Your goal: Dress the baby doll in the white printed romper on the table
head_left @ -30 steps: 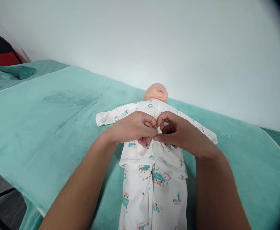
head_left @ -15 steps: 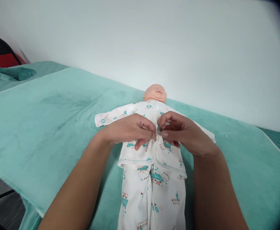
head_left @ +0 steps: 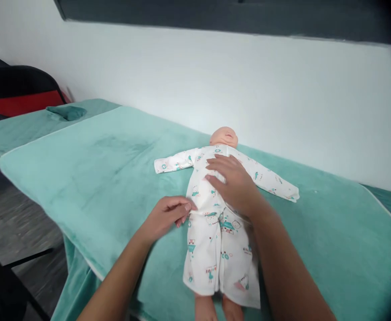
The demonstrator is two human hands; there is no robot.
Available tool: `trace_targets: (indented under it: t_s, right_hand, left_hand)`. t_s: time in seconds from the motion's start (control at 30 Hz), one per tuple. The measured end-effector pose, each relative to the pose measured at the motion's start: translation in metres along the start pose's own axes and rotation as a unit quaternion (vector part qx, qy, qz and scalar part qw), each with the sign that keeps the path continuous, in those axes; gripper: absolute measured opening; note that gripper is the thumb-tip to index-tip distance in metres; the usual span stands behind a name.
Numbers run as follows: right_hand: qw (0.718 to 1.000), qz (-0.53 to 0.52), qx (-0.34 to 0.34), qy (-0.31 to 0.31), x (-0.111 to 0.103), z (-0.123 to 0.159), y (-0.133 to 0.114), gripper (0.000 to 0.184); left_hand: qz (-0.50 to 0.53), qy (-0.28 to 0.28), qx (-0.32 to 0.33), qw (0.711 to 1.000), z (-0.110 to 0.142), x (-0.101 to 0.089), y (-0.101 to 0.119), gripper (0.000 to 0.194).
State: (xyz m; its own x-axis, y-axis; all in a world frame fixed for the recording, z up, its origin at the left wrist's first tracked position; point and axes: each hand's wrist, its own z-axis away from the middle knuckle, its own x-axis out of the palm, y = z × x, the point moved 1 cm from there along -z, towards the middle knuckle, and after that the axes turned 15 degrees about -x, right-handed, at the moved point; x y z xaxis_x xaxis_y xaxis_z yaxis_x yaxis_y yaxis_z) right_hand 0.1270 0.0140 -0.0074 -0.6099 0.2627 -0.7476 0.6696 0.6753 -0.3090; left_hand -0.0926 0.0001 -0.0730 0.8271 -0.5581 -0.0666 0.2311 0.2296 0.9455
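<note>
A baby doll [head_left: 224,136] lies on its back on a green cloth, arms spread. It wears a white printed top [head_left: 200,178] and matching white trousers [head_left: 202,254], with bare feet showing below the hems. My left hand [head_left: 168,216] pinches the lower side edge of the top near the doll's waist. Across the chest, my right hand [head_left: 234,180] rests with its fingers spread, covering part of the top's front. The right forearm hides some of the top's lower right side.
A green cloth [head_left: 122,178] covers the table, which stands against a white wall [head_left: 168,76]. At the far left is a black and red chair [head_left: 21,100]. Crumpled green fabric [head_left: 66,112] lies on the far left end. A black object [head_left: 1,285] stands at lower left.
Both hands have left the middle of the top's front. My left hand has moved to its lower side edge, and my right hand has opened over the chest. The camera view has shifted.
</note>
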Motion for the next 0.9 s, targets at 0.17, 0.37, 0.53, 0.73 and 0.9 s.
trace_targets:
  t_s: [0.17,0.37,0.53,0.73,0.9]
  right_hand:
    - [0.985,0.129,-0.043,-0.109,0.009,0.016,-0.017,0.037]
    - [0.975,0.152,-0.073,-0.144,0.002,0.055,-0.034,0.047]
    - [0.984,0.125,-0.044,-0.122,0.0,0.079,-0.039,0.045]
    - [0.994,0.091,-0.039,-0.044,0.001,0.075,-0.039,0.036]
    - [0.997,0.066,-0.048,0.0,-0.001,0.076,-0.039,0.024]
  left_hand:
    - [-0.05,0.114,0.079,0.989,0.014,0.005,-0.008,0.019]
    - [-0.175,0.166,0.164,0.956,0.01,0.014,-0.006,0.033]
    - [-0.242,0.197,0.16,0.936,0.009,0.021,-0.011,0.025]
    - [-0.306,0.225,0.168,0.91,0.008,0.026,-0.014,0.027]
    - [-0.342,0.261,0.194,0.881,0.011,0.026,-0.015,0.021]
